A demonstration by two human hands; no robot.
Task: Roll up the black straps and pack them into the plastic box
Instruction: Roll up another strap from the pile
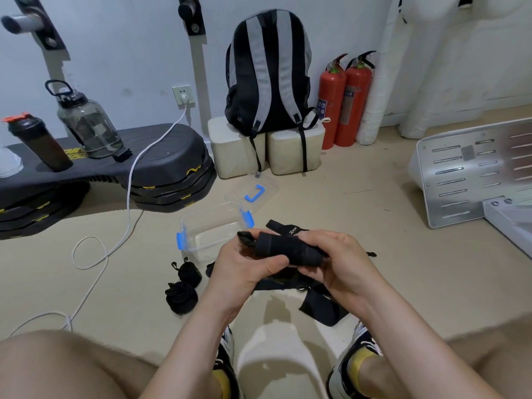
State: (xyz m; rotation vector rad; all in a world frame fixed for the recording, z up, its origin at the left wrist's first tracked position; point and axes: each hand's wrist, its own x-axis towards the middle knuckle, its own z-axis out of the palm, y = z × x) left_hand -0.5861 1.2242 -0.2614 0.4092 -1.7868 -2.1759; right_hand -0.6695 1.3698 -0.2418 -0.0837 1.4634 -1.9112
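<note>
Knees (57, 367) above beige floor (374, 214), white wall (129, 53).

I count two finished strap rolls (184, 285) on the floor at about eight o'clock from my hands, and a third roll (288, 250) clasped between my left hand (244, 263) and right hand (339, 263). Loose straps (319, 306) lie beneath at six o'clock; their number I cannot tell. One clear plastic box (213, 226) sits at eleven o'clock, one lid (253, 191) beyond it. Farther off: two fire extinguishers (344, 102), one backpack (269, 73), two bottles (63, 125).
</note>
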